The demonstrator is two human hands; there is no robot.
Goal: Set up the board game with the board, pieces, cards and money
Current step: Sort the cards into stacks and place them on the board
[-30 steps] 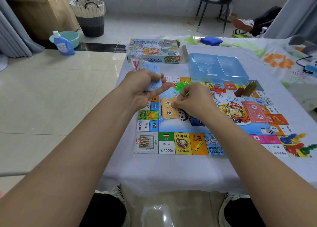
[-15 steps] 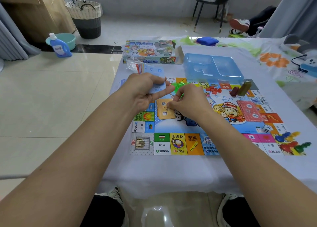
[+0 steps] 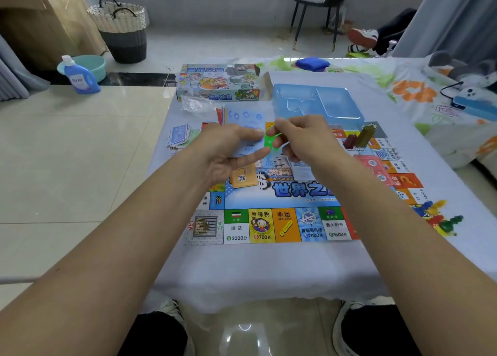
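Loose pile of blue money (image 3: 179, 138) sits by the table's (image 3: 255, 269) left edge, just off the board (image 3: 269, 221). Left hand (image 3: 228, 151) grips a fan of pale blue notes (image 3: 246, 119) over the board's far-left part, an orange card deck (image 3: 243, 178) below it. Right hand (image 3: 298, 138) is curled; can't tell if it pinches anything. Since a second ago both hands lifted off the board, right hand off the orange deck.
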